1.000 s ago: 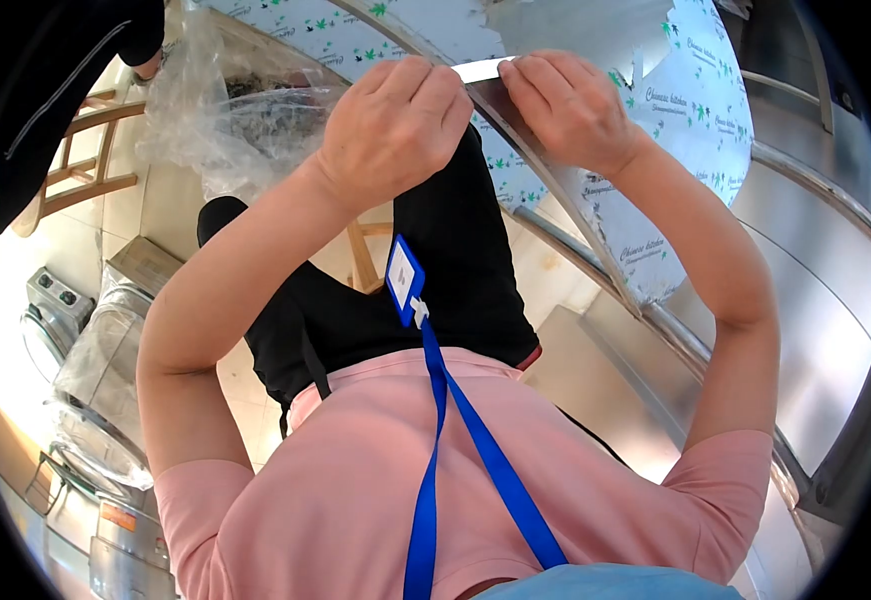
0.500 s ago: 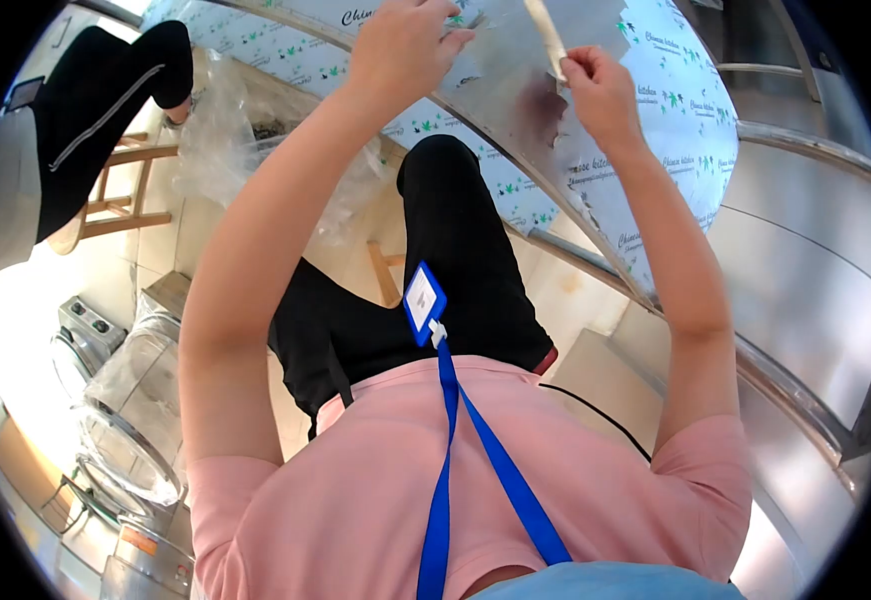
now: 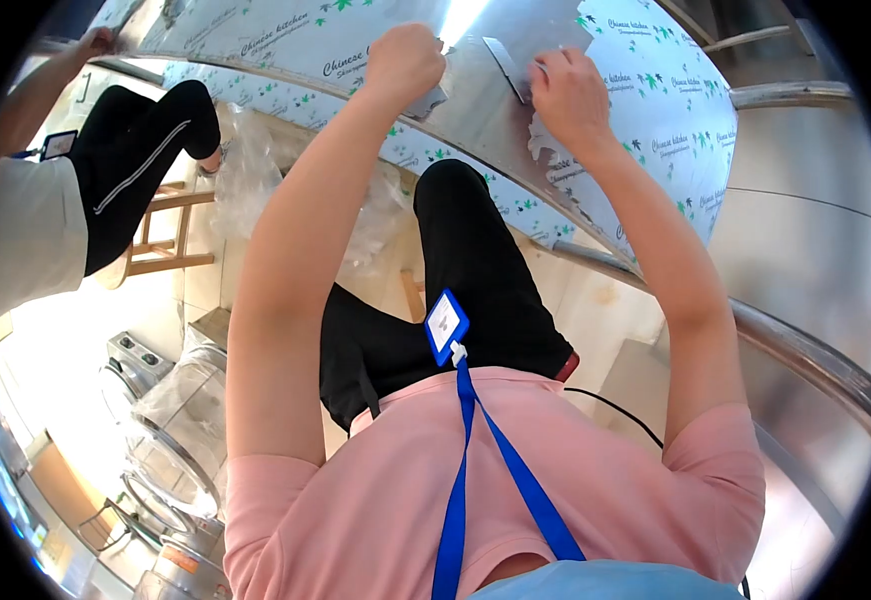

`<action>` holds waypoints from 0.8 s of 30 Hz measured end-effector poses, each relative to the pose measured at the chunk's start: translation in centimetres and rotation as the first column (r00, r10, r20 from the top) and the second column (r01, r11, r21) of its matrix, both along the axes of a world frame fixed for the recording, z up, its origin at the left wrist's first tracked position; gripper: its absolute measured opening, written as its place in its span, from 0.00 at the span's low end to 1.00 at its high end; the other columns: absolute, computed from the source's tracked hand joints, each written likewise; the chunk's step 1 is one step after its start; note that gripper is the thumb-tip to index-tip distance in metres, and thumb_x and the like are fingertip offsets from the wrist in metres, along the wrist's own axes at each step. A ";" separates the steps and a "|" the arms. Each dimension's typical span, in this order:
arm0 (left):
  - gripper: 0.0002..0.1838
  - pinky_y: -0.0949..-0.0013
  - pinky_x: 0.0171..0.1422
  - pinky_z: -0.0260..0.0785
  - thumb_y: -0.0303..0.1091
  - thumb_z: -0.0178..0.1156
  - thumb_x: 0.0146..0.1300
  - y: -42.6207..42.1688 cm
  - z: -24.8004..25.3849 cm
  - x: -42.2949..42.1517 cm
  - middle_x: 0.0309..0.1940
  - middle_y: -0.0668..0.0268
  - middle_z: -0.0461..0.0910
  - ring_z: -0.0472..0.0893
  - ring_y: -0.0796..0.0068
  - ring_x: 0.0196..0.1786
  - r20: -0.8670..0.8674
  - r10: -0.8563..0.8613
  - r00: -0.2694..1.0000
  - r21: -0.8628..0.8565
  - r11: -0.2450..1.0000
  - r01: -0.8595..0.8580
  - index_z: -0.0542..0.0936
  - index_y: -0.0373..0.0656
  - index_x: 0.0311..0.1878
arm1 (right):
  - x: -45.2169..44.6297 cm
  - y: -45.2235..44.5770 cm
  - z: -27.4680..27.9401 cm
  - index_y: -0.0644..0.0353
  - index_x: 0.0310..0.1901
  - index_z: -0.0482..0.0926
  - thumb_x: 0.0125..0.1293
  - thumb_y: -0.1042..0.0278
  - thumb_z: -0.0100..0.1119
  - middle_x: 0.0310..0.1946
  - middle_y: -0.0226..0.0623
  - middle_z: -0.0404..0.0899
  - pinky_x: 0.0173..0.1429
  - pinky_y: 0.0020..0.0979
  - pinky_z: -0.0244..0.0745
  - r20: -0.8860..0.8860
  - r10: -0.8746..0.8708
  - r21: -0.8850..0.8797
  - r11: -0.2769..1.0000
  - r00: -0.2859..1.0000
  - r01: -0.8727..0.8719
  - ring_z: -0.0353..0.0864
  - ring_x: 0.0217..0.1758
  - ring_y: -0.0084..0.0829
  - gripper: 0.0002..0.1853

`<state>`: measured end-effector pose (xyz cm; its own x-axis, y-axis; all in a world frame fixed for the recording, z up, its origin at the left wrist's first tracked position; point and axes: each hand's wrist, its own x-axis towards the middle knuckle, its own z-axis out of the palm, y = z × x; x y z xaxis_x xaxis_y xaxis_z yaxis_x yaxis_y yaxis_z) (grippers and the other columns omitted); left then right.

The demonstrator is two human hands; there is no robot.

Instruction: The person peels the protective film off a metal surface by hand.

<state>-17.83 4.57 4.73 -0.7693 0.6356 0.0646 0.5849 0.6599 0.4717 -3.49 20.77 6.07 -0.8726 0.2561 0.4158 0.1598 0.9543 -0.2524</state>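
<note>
A steel table top [image 3: 465, 115] lies before me, partly covered by printed protective film [image 3: 645, 100] with a ragged torn edge. My left hand [image 3: 403, 65] is closed in a fist over the table's near part, beside a torn flap of film [image 3: 427, 103]. What its fingers hold is hidden. My right hand [image 3: 570, 95] is over the right part of the film, fingers bent and thumb pressed in. A thin film strip [image 3: 505, 70] with a pale edge stands at its fingertips, apparently pinched. Bare metal shows between the hands.
At the left, another person's hand [image 3: 98, 42] touches the table's far end. A wooden stool [image 3: 170, 230] and crumpled clear plastic [image 3: 255, 170] are below the table. Wrapped metal equipment [image 3: 170, 420] stands on the floor at lower left. A metal rail [image 3: 805, 365] runs along the right.
My left hand has gone from spread fingers to a fist. My right hand has shifted slightly; the long pale strip it held upright is no longer seen that way. The other person's hand has come into view.
</note>
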 end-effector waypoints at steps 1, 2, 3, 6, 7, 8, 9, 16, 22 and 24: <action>0.15 0.50 0.49 0.73 0.40 0.56 0.63 0.0 -0.3 -0.2 0.39 0.50 0.84 0.82 0.46 0.44 0.015 0.001 1.000 0.033 0.999 -0.002 0.84 0.37 0.37 | -0.8 0.0 -0.1 0.61 0.38 0.83 0.62 0.67 0.60 0.39 0.45 0.82 0.51 0.42 0.75 -0.106 0.064 0.112 0.992 0.992 -0.053 0.81 0.44 0.47 0.08; 0.15 0.49 0.49 0.73 0.40 0.56 0.63 0.0 -0.6 -0.5 0.39 0.49 0.84 0.82 0.45 0.44 0.032 0.001 0.999 0.064 0.998 -0.003 0.84 0.37 0.38 | -2.0 0.0 -0.2 0.61 0.38 0.83 0.61 0.69 0.60 0.38 0.45 0.82 0.50 0.42 0.76 -0.104 0.155 0.094 0.985 0.982 -0.145 0.82 0.42 0.47 0.08; 0.15 0.48 0.49 0.73 0.40 0.56 0.63 0.0 -0.8 -0.7 0.38 0.49 0.84 0.82 0.45 0.44 0.051 -0.001 0.999 0.092 0.996 -0.004 0.84 0.36 0.38 | -3.3 -0.2 -0.1 0.61 0.38 0.83 0.59 0.70 0.60 0.36 0.45 0.83 0.48 0.42 0.76 -0.103 0.242 0.075 0.969 0.965 -0.235 0.82 0.41 0.47 0.08; 0.16 0.51 0.47 0.72 0.42 0.56 0.65 -0.1 -0.8 -0.7 0.34 0.53 0.84 0.82 0.49 0.43 -0.006 0.002 1.000 0.054 0.999 -0.002 0.84 0.40 0.39 | -7.5 0.1 -1.8 0.58 0.43 0.82 0.60 0.69 0.59 0.38 0.42 0.81 0.48 0.41 0.76 0.060 0.379 -0.043 0.925 0.924 -0.377 0.81 0.43 0.45 0.10; 0.16 0.51 0.47 0.72 0.43 0.56 0.65 -0.1 -0.7 -0.7 0.35 0.53 0.84 0.82 0.49 0.43 -0.006 0.010 1.000 0.048 0.999 -0.010 0.84 0.40 0.39 | -8.5 -0.4 -1.4 0.59 0.40 0.83 0.58 0.68 0.59 0.37 0.44 0.82 0.48 0.43 0.77 0.120 0.389 -0.095 0.920 0.913 -0.379 0.82 0.43 0.47 0.10; 0.16 0.51 0.47 0.72 0.43 0.56 0.65 -0.1 -0.6 -0.6 0.35 0.53 0.84 0.82 0.48 0.43 -0.005 0.019 1.000 0.042 0.999 -0.019 0.84 0.40 0.39 | -9.3 -0.8 -1.1 0.60 0.38 0.83 0.57 0.66 0.59 0.37 0.46 0.83 0.48 0.44 0.77 0.180 0.402 -0.148 0.913 0.898 -0.380 0.82 0.43 0.48 0.10; 0.16 0.51 0.47 0.72 0.43 0.56 0.65 -0.1 -0.7 -0.5 0.35 0.53 0.84 0.82 0.48 0.44 -0.003 0.031 1.000 0.037 0.999 -0.031 0.84 0.40 0.40 | -10.3 -0.5 -1.3 0.59 0.37 0.83 0.56 0.67 0.59 0.38 0.46 0.82 0.48 0.45 0.76 0.237 0.443 -0.120 0.896 0.864 -0.427 0.82 0.44 0.49 0.10; 0.17 0.52 0.46 0.72 0.42 0.56 0.66 -0.8 0.0 -0.1 0.36 0.50 0.84 0.82 0.46 0.42 0.192 0.021 0.981 0.198 0.978 -0.059 0.83 0.37 0.39 | -14.1 0.0 -0.9 0.54 0.34 0.84 0.54 0.67 0.59 0.35 0.44 0.84 0.48 0.45 0.76 0.522 0.511 -0.103 0.833 0.683 -0.544 0.82 0.43 0.47 0.07; 0.15 0.55 0.47 0.72 0.42 0.57 0.66 -2.5 -0.8 -1.6 0.36 0.51 0.84 0.82 0.48 0.42 0.157 0.057 0.986 0.350 0.930 -0.110 0.84 0.38 0.41 | -13.9 -0.3 -0.1 0.53 0.31 0.84 0.53 0.64 0.62 0.33 0.43 0.84 0.46 0.44 0.77 0.549 0.524 -0.037 0.794 0.651 -0.607 0.83 0.42 0.45 0.06; 0.14 0.54 0.47 0.72 0.40 0.57 0.66 -2.8 -1.2 -1.7 0.35 0.51 0.84 0.82 0.48 0.42 0.096 0.058 0.994 0.362 0.928 -0.089 0.83 0.38 0.41 | -13.7 -0.2 -0.2 0.53 0.31 0.85 0.53 0.64 0.62 0.32 0.43 0.84 0.46 0.43 0.77 0.499 0.556 -0.019 0.774 0.665 -0.633 0.83 0.42 0.45 0.06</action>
